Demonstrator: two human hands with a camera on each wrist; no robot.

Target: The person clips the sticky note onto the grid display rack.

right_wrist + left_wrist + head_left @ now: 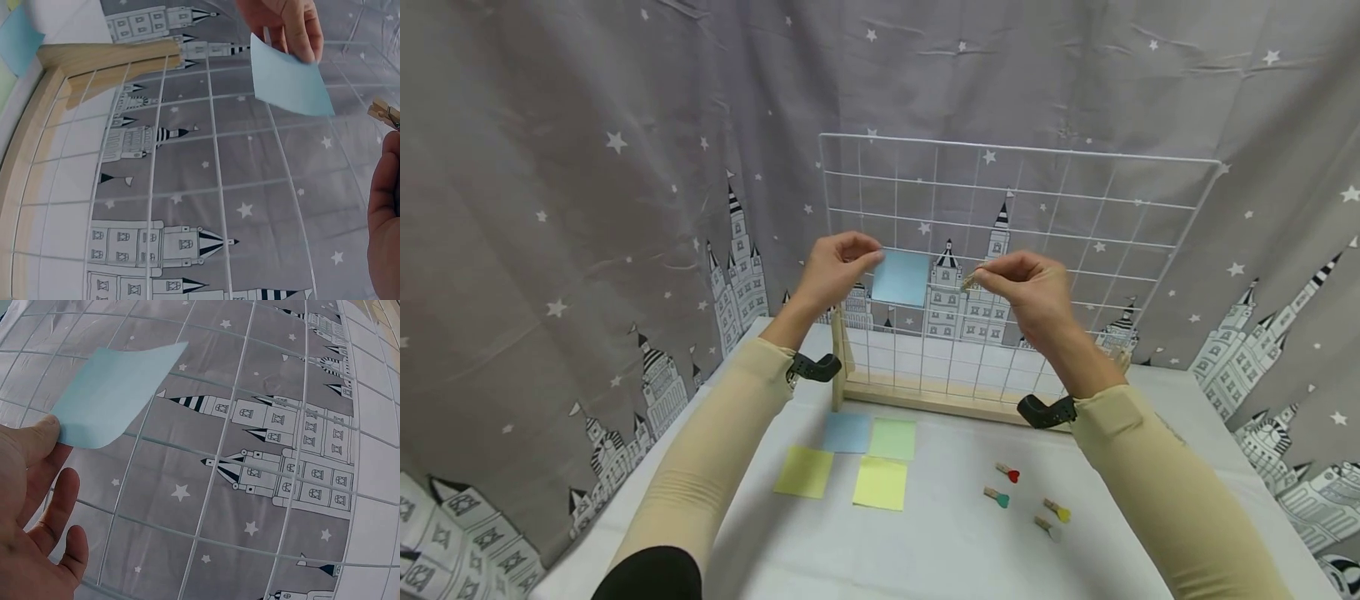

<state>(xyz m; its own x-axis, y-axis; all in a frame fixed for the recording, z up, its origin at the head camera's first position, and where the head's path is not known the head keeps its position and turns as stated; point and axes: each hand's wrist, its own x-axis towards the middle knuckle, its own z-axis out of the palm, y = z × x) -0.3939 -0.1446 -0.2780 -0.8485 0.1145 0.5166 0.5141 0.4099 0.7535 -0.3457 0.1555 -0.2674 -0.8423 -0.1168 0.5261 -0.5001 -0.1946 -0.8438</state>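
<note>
My left hand pinches a light blue sticky note by its upper left corner, in front of the white wire grid. The left wrist view shows the note bending slightly, with thumb and forefinger on one corner and the other fingers loosely curled. To the right of the note, my right hand grips a small wooden clothespin between thumb and fingertips, also before the grid. In the right wrist view the clothespin points toward the note, a gap apart from it.
On the white table lie a blue note, a green note and two yellow notes. Several clothespins with coloured hearts, one red, lie at the right. A wooden base holds the grid; a grey patterned curtain hangs behind.
</note>
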